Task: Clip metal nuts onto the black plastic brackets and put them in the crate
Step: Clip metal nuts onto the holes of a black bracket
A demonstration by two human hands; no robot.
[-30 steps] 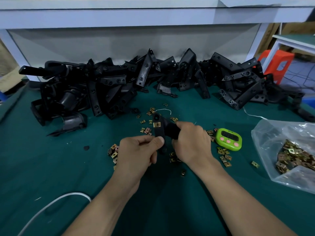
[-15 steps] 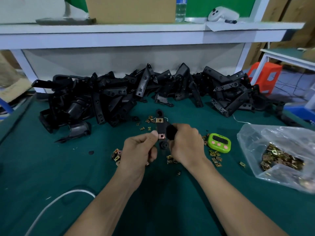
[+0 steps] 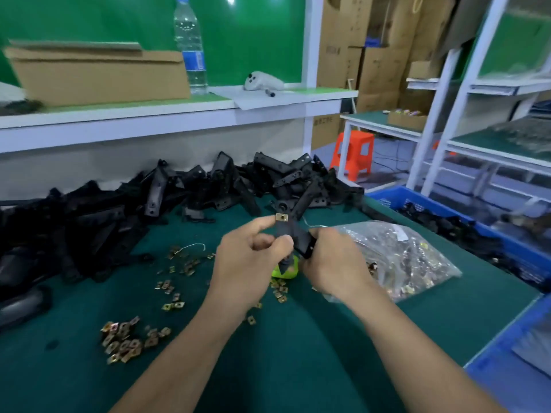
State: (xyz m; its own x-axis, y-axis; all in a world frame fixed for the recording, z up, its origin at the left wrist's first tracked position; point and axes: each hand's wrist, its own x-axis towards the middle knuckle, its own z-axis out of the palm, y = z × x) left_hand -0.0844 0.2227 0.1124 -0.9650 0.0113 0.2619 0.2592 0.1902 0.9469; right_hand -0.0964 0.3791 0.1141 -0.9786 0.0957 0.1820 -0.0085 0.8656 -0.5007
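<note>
A: What lies round the held bracket (image 3: 299, 242)?

B: Beneath it, the green table (image 3: 298, 359). Behind it and off to its left, the heap of black brackets (image 3: 119, 210). To its right, past the table edge, the blue crate (image 3: 447, 214) with dark parts inside. Just right of it is the clear bag of nuts (image 3: 402, 257), and down to its left are loose nuts (image 3: 125, 344). A lime-green timer (image 3: 287, 272) peeks out directly under it.

A: And the hands?

B: Both are clamped on the bracket, up off the table. The left hand (image 3: 247, 263) pinches its lower stem, with the forefinger stretched up toward the top. The right hand (image 3: 334, 263) curls round the other limb.

A: Any nut fitted?

B: A brass nut (image 3: 281, 217) sits at the bracket's upper end. It seems clipped on, though blur leaves that uncertain.
</note>
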